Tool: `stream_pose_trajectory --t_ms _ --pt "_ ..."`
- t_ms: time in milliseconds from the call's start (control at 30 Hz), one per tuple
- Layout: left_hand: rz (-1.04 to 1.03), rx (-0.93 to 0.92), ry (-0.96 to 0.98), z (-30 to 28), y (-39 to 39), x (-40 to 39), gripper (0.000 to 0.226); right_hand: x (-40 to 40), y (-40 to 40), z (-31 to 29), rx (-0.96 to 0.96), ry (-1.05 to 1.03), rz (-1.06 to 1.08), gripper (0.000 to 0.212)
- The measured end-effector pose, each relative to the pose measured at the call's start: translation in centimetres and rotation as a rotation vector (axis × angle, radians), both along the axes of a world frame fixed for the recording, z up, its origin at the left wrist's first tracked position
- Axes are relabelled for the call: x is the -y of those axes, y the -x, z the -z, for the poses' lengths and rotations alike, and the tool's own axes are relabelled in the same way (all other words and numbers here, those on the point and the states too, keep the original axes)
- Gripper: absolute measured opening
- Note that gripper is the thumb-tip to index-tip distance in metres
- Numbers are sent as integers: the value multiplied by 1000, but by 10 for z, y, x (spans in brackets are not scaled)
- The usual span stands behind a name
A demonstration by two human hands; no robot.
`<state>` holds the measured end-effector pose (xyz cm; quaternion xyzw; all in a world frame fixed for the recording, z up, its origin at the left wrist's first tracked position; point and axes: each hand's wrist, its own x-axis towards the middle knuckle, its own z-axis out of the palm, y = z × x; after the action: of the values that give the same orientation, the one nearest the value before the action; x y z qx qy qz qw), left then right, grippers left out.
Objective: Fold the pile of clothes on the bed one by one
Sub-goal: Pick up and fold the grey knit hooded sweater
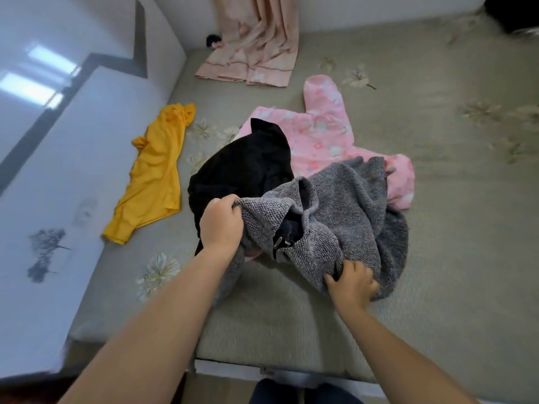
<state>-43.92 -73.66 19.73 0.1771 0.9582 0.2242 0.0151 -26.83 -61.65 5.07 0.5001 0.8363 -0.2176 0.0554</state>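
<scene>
**Grey knit held at two edges, near side of bed**

The left hand grips the upper left edge of the grey knit garment, fingers curled round a bunched fold. The right hand grips the lower hem — grip clamped on cloth at both points. The garment lies crumpled on the bed, overlapping the black garment on its left and the pink printed garment behind it; the three form the pile at mid-bed.

The yellow garment lies apart, along the left edge of the bed beside the white wall. A peach curtain drapes onto the far edge.

Open room: bare floral bedcover to the right of the pile and on the near strip toward the bed's front edge.
</scene>
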Motion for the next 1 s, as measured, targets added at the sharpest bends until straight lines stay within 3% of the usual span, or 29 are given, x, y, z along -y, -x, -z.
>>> stream_pose_trajectory --t_ms 100,400,600,733,1000 --pt "-7 -44 2 -6 4 6 23 5 8 -7 -109 -56 83 43" --pt "-22 -93 -12 -11 4 13 21 1 29 -12 76 -29 -179 45" --pt "-42 -104 -13 -16 11 22 24 -10 49 -17 -184 261 99 31" --pt "-92 -130 -16 -24 20 27 25 -33 64 -51 -317 83 96 18" --pt "-103 -288 27 -77 11 -15 24 -97 83 -194 -509 -438 -140 24"
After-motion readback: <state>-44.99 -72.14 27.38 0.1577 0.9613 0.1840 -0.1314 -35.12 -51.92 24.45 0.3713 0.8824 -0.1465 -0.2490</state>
